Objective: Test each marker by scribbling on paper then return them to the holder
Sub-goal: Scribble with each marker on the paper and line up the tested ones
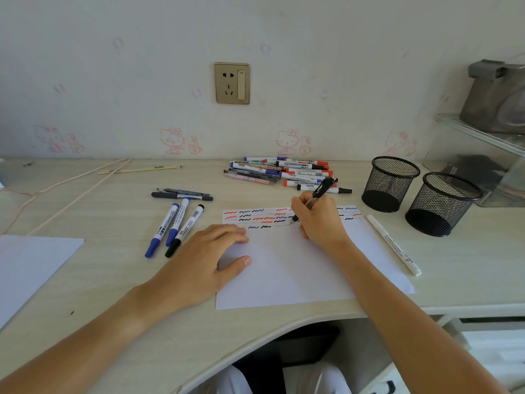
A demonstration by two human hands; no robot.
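R hand (315, 216) pinches black pen (318, 194), tip on paper (298, 268) w/ red, blue, black squiggles at 12; L hand (210, 257) spread flat on paper's 9 o'clock edge.

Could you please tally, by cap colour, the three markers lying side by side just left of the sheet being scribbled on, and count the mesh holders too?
Blue-capped markers: 2
Black-capped marker: 1
Black mesh holders: 2
Total: 5

The right hand (315, 216) hides part of the scribbles (255, 218); marker (284, 173) labels are too small to read.
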